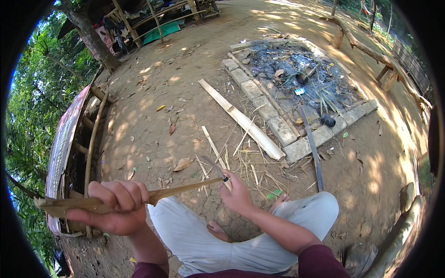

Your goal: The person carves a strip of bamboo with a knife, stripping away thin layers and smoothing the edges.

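My left hand is wrapped round a long brown strip of split wood or bamboo, its broad end sticking out to the left. The strip narrows toward the right and its thin tip comes up to my right hand. In that hand I grip a knife by its pale handle, with the dark blade slanting up and left beside the strip's tip. Whether the blade touches the strip I cannot tell. Both hands are above my lap, over light grey trousers.
A long split bamboo piece and scattered shavings lie ahead on the dirt. Beyond is a brick-edged fire pit full of ash. A long flat metal blade leans from its edge to my right knee. A bamboo bench stands left.
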### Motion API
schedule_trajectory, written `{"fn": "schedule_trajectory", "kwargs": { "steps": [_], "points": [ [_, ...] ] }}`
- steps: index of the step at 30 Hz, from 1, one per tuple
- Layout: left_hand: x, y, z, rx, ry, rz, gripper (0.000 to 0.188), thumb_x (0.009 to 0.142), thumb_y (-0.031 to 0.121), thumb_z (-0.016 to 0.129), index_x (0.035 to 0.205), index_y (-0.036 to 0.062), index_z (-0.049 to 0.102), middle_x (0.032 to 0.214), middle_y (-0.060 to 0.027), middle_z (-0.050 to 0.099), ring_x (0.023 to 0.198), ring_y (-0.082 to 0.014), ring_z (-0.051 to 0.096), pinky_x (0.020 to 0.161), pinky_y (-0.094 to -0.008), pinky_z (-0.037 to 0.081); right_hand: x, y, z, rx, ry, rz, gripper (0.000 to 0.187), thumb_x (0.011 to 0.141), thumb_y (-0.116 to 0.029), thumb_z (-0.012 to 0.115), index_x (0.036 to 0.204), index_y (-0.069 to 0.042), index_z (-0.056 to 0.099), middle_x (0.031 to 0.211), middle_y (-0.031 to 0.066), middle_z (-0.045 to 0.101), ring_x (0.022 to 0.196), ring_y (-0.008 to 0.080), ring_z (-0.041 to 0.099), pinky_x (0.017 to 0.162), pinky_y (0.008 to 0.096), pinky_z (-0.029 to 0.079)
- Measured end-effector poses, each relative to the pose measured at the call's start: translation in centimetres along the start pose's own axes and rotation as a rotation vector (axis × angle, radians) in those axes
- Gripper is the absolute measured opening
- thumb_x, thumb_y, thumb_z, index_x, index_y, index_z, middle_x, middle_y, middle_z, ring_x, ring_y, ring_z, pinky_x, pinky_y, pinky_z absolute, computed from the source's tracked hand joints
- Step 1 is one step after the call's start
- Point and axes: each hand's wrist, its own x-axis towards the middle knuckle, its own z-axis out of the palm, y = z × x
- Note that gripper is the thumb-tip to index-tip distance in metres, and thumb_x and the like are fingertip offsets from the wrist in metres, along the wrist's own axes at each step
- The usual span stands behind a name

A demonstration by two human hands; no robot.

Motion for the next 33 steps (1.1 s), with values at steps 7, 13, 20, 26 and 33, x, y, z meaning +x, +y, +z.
{"fn": "schedule_trajectory", "kwargs": {
  "steps": [7, 13, 20, 26, 33],
  "points": [
    [3.6, 6.8, -0.4, 0.122, -0.168, 0.189, 0.059, 0.101, 0.068, 0.033, 0.074, 0.0162, 0.036, 0.048, 0.0021, 0.036, 0.034, -0.0083, 0.028, 0.032, -0.0239, 0.028, 1.3, 0.1, -0.5, 0.001, 0.188, -0.061, 0.041, 0.093, -0.014, 0.061, 0.129, 0.004, 0.053, 0.122, 0.0223, 0.058, 0.111, 0.0397, 0.060, 0.097, 0.0444, 0.047],
    [3.1, 2.4, -2.3, 0.131, -0.006, 0.110, 0.066, 0.099, 0.074, 0.023, 0.076, 0.0130, 0.037, 0.050, 0.0006, 0.031, 0.036, -0.0121, 0.028, 0.035, -0.0282, 0.027, 1.3, 0.8, -0.3, -0.015, 0.144, -0.030, 0.034, 0.093, -0.016, 0.061, 0.122, 0.002, 0.057, 0.110, 0.0216, 0.059, 0.097, 0.0387, 0.062, 0.085, 0.0452, 0.049],
    [-0.7, -4.5, -3.9, 0.096, 0.367, -0.165, 0.071, 0.096, 0.079, 0.022, 0.077, 0.0117, 0.036, 0.051, -0.0003, 0.030, 0.039, -0.0131, 0.026, 0.038, -0.0292, 0.028, 0.6, 2.4, 0.2, -0.077, 0.024, 0.034, 0.025, 0.095, -0.017, 0.062, 0.114, 0.000, 0.063, 0.096, 0.0190, 0.067, 0.090, 0.0330, 0.067, 0.081, 0.0414, 0.051],
    [-2.8, -7.4, -3.3, 0.152, 0.272, -0.350, 0.077, 0.092, 0.082, 0.023, 0.078, 0.0086, 0.040, 0.053, -0.0024, 0.035, 0.043, -0.0139, 0.031, 0.042, -0.0288, 0.030, 0.6, 3.2, 0.5, -0.095, -0.083, 0.128, 0.026, 0.096, -0.020, 0.061, 0.114, -0.001, 0.063, 0.091, 0.0193, 0.070, 0.085, 0.0326, 0.069, 0.075, 0.0403, 0.052],
    [-2.6, -6.6, -3.7, 0.104, 0.113, -0.311, 0.077, 0.091, 0.082, 0.027, 0.081, 0.0080, 0.042, 0.055, -0.0027, 0.036, 0.045, -0.0143, 0.033, 0.043, -0.0294, 0.031, 0.7, 3.5, 1.0, -0.051, -0.110, 0.182, 0.024, 0.099, -0.020, 0.057, 0.115, -0.003, 0.061, 0.085, 0.0123, 0.073, 0.077, 0.0249, 0.071, 0.070, 0.0385, 0.053]
  ]
}}
